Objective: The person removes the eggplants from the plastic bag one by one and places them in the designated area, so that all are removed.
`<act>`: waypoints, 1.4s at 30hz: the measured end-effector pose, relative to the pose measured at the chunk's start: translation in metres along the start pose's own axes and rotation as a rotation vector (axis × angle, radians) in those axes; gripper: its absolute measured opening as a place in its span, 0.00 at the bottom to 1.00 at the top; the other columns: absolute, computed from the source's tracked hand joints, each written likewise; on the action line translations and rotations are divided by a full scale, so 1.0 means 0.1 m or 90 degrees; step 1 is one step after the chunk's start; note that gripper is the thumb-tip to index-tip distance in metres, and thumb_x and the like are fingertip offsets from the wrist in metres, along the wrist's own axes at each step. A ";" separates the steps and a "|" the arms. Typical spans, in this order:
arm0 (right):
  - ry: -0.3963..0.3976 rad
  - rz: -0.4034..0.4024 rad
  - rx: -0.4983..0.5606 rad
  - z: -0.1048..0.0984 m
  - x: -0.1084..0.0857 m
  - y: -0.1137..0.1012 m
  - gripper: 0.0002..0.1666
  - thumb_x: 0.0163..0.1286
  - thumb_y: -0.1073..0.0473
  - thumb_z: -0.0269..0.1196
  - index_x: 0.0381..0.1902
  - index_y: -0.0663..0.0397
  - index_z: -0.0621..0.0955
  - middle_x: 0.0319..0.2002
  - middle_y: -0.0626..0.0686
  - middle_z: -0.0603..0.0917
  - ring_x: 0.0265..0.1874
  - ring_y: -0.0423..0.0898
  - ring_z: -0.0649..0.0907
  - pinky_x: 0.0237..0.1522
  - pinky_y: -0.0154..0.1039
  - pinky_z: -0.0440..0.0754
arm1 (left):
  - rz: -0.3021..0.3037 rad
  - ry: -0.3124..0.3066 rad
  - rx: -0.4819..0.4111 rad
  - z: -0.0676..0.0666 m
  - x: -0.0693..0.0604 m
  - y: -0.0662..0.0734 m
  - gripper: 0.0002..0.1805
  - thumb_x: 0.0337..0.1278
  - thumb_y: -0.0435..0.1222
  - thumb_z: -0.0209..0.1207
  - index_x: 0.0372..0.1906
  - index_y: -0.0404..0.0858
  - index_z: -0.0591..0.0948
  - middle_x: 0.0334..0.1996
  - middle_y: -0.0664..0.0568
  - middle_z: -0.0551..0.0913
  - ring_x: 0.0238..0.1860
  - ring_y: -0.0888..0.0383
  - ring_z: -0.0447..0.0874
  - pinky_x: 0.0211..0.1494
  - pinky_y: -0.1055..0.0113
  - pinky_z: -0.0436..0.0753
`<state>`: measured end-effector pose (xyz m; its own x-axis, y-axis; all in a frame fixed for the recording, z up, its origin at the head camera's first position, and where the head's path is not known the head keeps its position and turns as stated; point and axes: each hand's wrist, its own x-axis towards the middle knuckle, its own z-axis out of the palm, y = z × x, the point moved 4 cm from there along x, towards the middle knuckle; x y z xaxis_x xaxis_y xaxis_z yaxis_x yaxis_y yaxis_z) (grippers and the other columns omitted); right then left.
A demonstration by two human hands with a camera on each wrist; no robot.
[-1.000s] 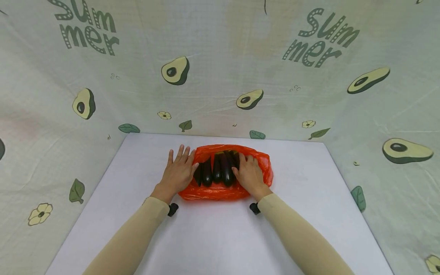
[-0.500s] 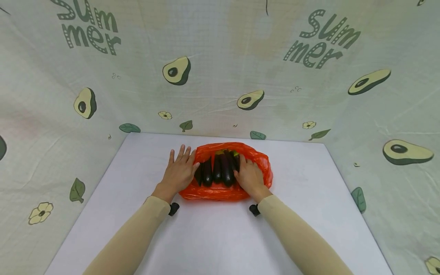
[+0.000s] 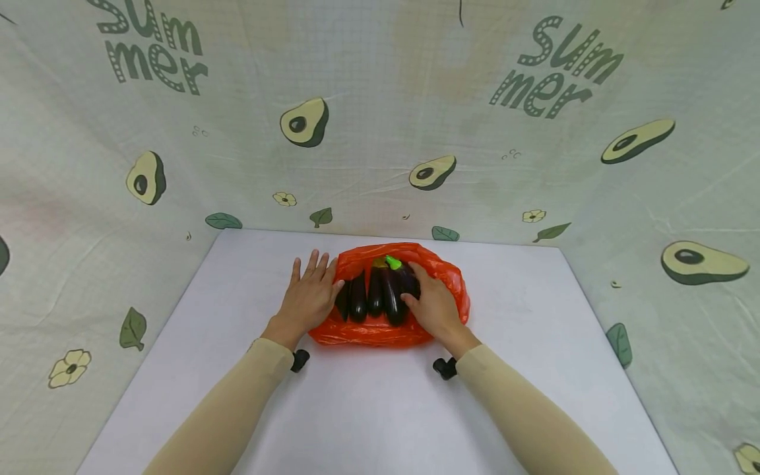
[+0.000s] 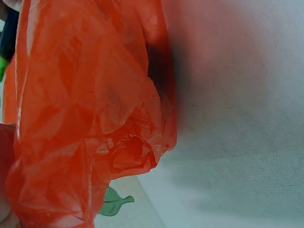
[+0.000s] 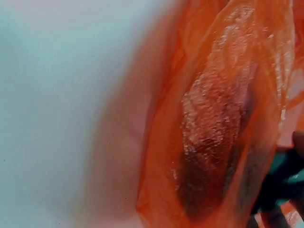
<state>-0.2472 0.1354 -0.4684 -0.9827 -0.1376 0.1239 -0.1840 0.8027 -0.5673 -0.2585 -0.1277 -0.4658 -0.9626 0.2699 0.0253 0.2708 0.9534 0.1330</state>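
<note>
A red plastic bag (image 3: 368, 335) lies spread on the white table, its mouth toward me. Several dark purple eggplants (image 3: 358, 300) sit side by side in it. My right hand (image 3: 437, 305) grips the rightmost eggplant (image 3: 408, 280), whose bright green stem points up and left. On the bag's left edge rests my left hand (image 3: 307, 297), its fingers straight and its thumb beside the leftmost eggplant. Red plastic (image 4: 80, 104) fills much of the left wrist view. In the right wrist view, the bag's wall (image 5: 209, 114) hides most of the contents.
The white table (image 3: 368, 409) meets a hanging cloth (image 3: 368, 79) printed with avocados and leaves at the back and both sides. A black wrist device (image 3: 300, 360) sits at the left cuff, and another black device (image 3: 444, 368) at the right.
My right hand has taken hold of the rightmost eggplant and raised it slightly, tilting it over its neighbour, so its green stem shows. The bag's back rim stands a little higher; my left hand stays put.
</note>
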 end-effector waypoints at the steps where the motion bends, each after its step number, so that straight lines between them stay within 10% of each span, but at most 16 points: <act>1: 0.001 -0.002 0.013 -0.01 -0.01 0.00 0.45 0.73 0.51 0.70 0.82 0.45 0.63 0.68 0.61 0.82 0.61 0.63 0.84 0.64 0.62 0.82 | -0.001 -0.001 -0.001 0.00 0.00 0.00 0.38 0.85 0.54 0.42 0.86 0.40 0.52 0.85 0.42 0.51 0.87 0.43 0.34 0.85 0.37 0.34; 21: 0.029 0.047 0.246 -0.32 -0.14 0.04 0.47 0.72 0.47 0.72 0.82 0.34 0.63 0.72 0.59 0.79 0.55 0.60 0.89 0.54 0.57 0.89 | -0.005 0.002 -0.011 -0.02 0.01 -0.02 0.37 0.85 0.54 0.43 0.86 0.42 0.53 0.85 0.42 0.52 0.87 0.43 0.35 0.85 0.37 0.35; 42: 0.081 0.084 0.219 -0.86 -0.25 0.51 0.46 0.75 0.46 0.69 0.84 0.38 0.60 0.69 0.64 0.79 0.57 0.63 0.88 0.44 0.52 0.92 | 0.010 0.007 -0.022 -0.06 -0.02 0.00 0.35 0.86 0.53 0.41 0.85 0.40 0.56 0.85 0.40 0.53 0.87 0.41 0.36 0.85 0.36 0.34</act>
<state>-0.2301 0.2295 -0.4303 -0.9918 0.0445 0.1195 -0.0738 0.5637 -0.8227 -0.2569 -0.1294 -0.4595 -0.9583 0.2831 0.0390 0.2856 0.9437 0.1670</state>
